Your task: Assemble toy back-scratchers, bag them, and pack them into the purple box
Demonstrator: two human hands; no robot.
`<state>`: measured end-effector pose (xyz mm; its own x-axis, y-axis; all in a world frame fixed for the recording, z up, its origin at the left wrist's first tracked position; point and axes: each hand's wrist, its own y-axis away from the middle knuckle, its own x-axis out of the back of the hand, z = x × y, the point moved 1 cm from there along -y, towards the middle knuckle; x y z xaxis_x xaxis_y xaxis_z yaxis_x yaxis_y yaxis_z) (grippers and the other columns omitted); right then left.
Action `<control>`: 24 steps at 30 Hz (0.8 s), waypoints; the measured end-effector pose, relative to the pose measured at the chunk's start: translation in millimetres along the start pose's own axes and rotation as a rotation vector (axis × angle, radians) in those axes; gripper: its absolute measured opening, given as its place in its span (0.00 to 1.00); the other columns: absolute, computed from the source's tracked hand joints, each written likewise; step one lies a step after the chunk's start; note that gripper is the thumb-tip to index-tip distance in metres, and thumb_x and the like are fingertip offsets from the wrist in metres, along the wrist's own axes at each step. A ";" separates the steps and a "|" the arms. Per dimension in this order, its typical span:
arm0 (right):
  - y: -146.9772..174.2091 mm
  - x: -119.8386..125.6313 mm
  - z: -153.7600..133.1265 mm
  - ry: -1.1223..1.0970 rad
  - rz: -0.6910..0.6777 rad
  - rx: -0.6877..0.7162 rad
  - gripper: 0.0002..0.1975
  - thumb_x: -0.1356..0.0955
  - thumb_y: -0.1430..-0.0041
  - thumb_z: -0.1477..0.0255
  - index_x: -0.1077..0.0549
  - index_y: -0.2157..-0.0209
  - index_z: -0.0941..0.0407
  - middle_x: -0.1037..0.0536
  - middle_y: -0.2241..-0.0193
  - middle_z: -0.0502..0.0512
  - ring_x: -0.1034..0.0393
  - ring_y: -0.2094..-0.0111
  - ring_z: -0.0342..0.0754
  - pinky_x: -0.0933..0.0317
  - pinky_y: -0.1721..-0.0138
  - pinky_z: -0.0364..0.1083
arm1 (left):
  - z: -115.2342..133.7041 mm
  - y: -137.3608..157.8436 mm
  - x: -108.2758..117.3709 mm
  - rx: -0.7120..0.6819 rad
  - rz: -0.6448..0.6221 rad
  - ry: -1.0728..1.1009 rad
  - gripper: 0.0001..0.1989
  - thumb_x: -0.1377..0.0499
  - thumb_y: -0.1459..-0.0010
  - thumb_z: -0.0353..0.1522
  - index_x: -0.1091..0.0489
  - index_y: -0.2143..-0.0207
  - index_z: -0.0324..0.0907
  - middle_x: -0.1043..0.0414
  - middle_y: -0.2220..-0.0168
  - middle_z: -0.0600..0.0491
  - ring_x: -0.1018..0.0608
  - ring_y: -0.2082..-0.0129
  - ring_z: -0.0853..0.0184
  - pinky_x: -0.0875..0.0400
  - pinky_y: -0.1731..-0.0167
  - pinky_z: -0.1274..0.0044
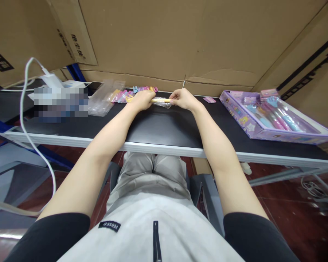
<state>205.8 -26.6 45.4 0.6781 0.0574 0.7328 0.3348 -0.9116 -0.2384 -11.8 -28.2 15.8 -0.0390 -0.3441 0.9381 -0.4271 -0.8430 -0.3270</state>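
Note:
A slim yellow stick (164,100) with a clear plastic sleeve around part of it runs between my two hands above the black tabletop. My left hand (142,99) is closed over its left part, and yellow prongs stick out on that side. At the right end, the fingers of my right hand (182,99) pinch the stick. Just behind my left hand lie several pronged pieces (145,88) in blue, pink and yellow. To its left are more pink, purple and yellow items (121,96), partly under clear plastic bags (102,100).
A purple display box (254,133) with several wrapped colourful sticks stands at the right. A small pink card (209,99) lies near the back. A white cable (22,109) hangs over the left side. Cardboard (153,40) walls the back; a metal edge (164,147) borders the front.

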 end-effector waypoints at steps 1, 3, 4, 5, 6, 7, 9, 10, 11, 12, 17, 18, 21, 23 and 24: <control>0.5 -2.9 -2.2 -0.038 -0.011 -0.002 0.08 0.21 0.51 0.74 0.21 0.70 0.58 0.19 0.72 0.54 0.21 0.60 0.54 0.25 0.52 0.54 | 1.2 0.1 0.3 -0.003 -0.001 0.004 0.16 0.46 0.38 0.25 0.24 0.51 0.37 0.21 0.50 0.37 0.20 0.48 0.50 0.29 0.53 0.69; 2.2 -7.6 -6.8 -0.122 -0.041 -0.018 0.09 0.21 0.52 0.76 0.22 0.70 0.57 0.20 0.73 0.53 0.21 0.62 0.53 0.24 0.54 0.53 | 3.1 -0.1 0.4 -0.002 0.000 0.004 0.16 0.46 0.38 0.24 0.25 0.51 0.37 0.21 0.50 0.37 0.21 0.48 0.50 0.30 0.53 0.69; 3.1 -9.2 -8.8 -0.164 -0.050 -0.028 0.09 0.21 0.53 0.77 0.22 0.71 0.56 0.20 0.74 0.53 0.21 0.63 0.52 0.24 0.55 0.53 | 3.9 -0.3 0.4 -0.001 0.003 0.001 0.16 0.46 0.39 0.24 0.25 0.51 0.37 0.21 0.50 0.37 0.21 0.48 0.51 0.30 0.53 0.69; 3.9 -10.3 -10.3 -0.200 -0.053 -0.039 0.11 0.20 0.53 0.78 0.23 0.72 0.56 0.21 0.74 0.52 0.22 0.65 0.51 0.24 0.56 0.52 | 4.7 -0.6 0.3 0.000 0.007 -0.001 0.16 0.46 0.39 0.24 0.25 0.51 0.38 0.21 0.50 0.38 0.21 0.48 0.51 0.30 0.53 0.69; 4.4 -11.0 -11.2 -0.227 -0.050 -0.050 0.12 0.20 0.54 0.79 0.24 0.72 0.56 0.21 0.75 0.52 0.22 0.66 0.50 0.24 0.57 0.51 | 5.6 -0.9 0.4 -0.002 0.012 -0.002 0.16 0.46 0.39 0.24 0.25 0.51 0.38 0.21 0.51 0.38 0.21 0.48 0.51 0.30 0.53 0.69; 4.5 -11.3 -11.6 -0.244 -0.043 -0.058 0.13 0.20 0.54 0.80 0.25 0.73 0.56 0.22 0.76 0.52 0.23 0.67 0.50 0.24 0.59 0.51 | 6.6 -1.2 0.7 -0.006 0.019 -0.001 0.16 0.46 0.39 0.24 0.25 0.51 0.38 0.21 0.51 0.39 0.21 0.48 0.52 0.30 0.54 0.69; 4.1 -11.4 -11.2 -0.257 -0.033 -0.062 0.14 0.20 0.54 0.82 0.27 0.73 0.56 0.23 0.77 0.51 0.24 0.70 0.48 0.25 0.61 0.49 | 9.0 -1.3 1.9 -0.022 0.035 0.004 0.15 0.46 0.38 0.25 0.25 0.52 0.38 0.21 0.52 0.39 0.21 0.49 0.52 0.30 0.54 0.69; 3.7 -11.4 -10.6 -0.258 -0.032 -0.061 0.14 0.20 0.53 0.82 0.27 0.74 0.56 0.23 0.77 0.50 0.24 0.71 0.47 0.25 0.62 0.48 | 10.2 -1.1 2.7 -0.029 0.040 0.005 0.15 0.46 0.38 0.25 0.25 0.52 0.38 0.21 0.53 0.39 0.21 0.49 0.52 0.30 0.54 0.69; 3.4 -11.6 -10.1 -0.262 -0.032 -0.058 0.15 0.20 0.52 0.82 0.28 0.74 0.56 0.23 0.78 0.50 0.25 0.72 0.47 0.26 0.63 0.48 | 11.3 -0.9 3.7 -0.034 0.039 0.006 0.15 0.46 0.38 0.24 0.25 0.52 0.38 0.21 0.53 0.38 0.21 0.49 0.52 0.30 0.54 0.69; 3.2 -11.8 -9.8 -0.269 -0.033 -0.058 0.15 0.21 0.52 0.82 0.28 0.74 0.56 0.24 0.78 0.50 0.25 0.73 0.46 0.26 0.64 0.47 | 12.2 -0.5 4.6 -0.038 0.035 0.006 0.15 0.46 0.37 0.24 0.24 0.52 0.37 0.21 0.53 0.38 0.20 0.49 0.51 0.30 0.54 0.69; 5.1 -12.7 -11.7 -0.334 -0.042 -0.073 0.17 0.19 0.52 0.80 0.30 0.75 0.56 0.25 0.80 0.49 0.26 0.75 0.44 0.27 0.64 0.45 | 12.7 0.4 6.4 -0.045 0.025 -0.010 0.15 0.47 0.37 0.24 0.24 0.52 0.36 0.21 0.54 0.37 0.20 0.49 0.50 0.30 0.54 0.68; 5.7 -12.7 -12.4 -0.342 -0.045 -0.074 0.18 0.18 0.53 0.80 0.30 0.75 0.56 0.25 0.81 0.48 0.26 0.75 0.43 0.27 0.65 0.45 | 12.0 0.1 5.8 -0.049 0.028 -0.018 0.16 0.47 0.37 0.24 0.24 0.52 0.36 0.21 0.54 0.37 0.20 0.49 0.50 0.30 0.55 0.68; 6.9 -12.6 -13.1 -0.343 -0.052 -0.070 0.18 0.18 0.53 0.78 0.30 0.75 0.56 0.24 0.81 0.48 0.26 0.75 0.43 0.27 0.65 0.44 | 9.7 -1.5 3.0 -0.074 0.047 -0.041 0.16 0.47 0.39 0.23 0.24 0.52 0.36 0.20 0.55 0.37 0.20 0.50 0.50 0.30 0.56 0.68; 7.1 -13.0 -12.6 -0.331 -0.055 -0.068 0.18 0.18 0.53 0.77 0.30 0.75 0.56 0.23 0.80 0.49 0.26 0.75 0.43 0.27 0.66 0.44 | 8.7 -2.5 1.1 -0.092 0.063 -0.052 0.16 0.46 0.39 0.23 0.24 0.53 0.36 0.20 0.56 0.38 0.20 0.51 0.50 0.30 0.56 0.68; 7.0 -13.4 -12.1 -0.325 -0.057 -0.067 0.19 0.17 0.53 0.76 0.30 0.75 0.56 0.23 0.80 0.49 0.26 0.75 0.43 0.27 0.67 0.44 | 8.3 -2.8 0.3 -0.099 0.068 -0.056 0.15 0.46 0.39 0.23 0.24 0.53 0.36 0.20 0.56 0.38 0.20 0.51 0.50 0.30 0.56 0.68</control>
<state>191.2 -38.7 41.6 0.8363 0.2259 0.4996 0.3417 -0.9274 -0.1525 -3.1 -29.3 16.1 -0.0215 -0.4236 0.9056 -0.5128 -0.7729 -0.3737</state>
